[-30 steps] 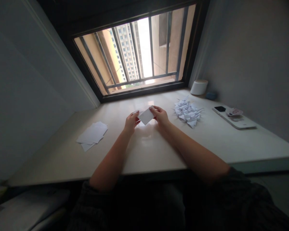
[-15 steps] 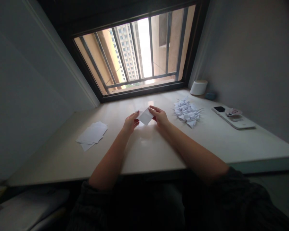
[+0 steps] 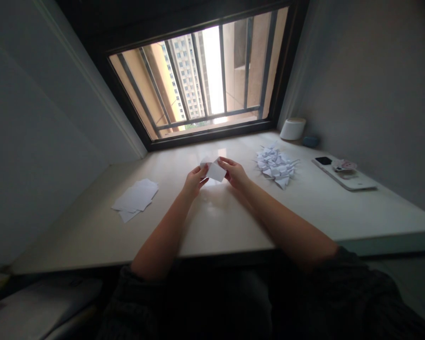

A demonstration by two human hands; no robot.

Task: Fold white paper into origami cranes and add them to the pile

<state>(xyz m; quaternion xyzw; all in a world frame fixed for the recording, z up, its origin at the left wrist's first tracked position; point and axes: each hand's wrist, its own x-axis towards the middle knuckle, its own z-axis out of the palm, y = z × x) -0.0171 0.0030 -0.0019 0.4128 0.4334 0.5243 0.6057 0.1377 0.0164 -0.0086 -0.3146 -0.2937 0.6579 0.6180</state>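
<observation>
A small sheet of white paper (image 3: 216, 173), partly folded, is held between my two hands above the white counter (image 3: 212, 222). My left hand (image 3: 196, 180) pinches its left side, thumb on top. On the right side and upper corner, my right hand (image 3: 233, 171) grips it between thumb and fingers. Left of my hands lies a loose stack of flat white paper sheets (image 3: 136, 196). To their right is a heap of small folded paper pieces (image 3: 276, 165) with pointed ends.
A white phone (image 3: 345, 174) with a grip on its back lies at the right. A white container (image 3: 292, 129) and a small dark blue object (image 3: 310, 141) stand in the back right corner. Behind the counter is a barred window (image 3: 212, 131).
The paper has turned slightly between my hands, and a raised fold now shows at its upper left. My left thumb has shifted right onto the paper. The stack and heap stay put.
</observation>
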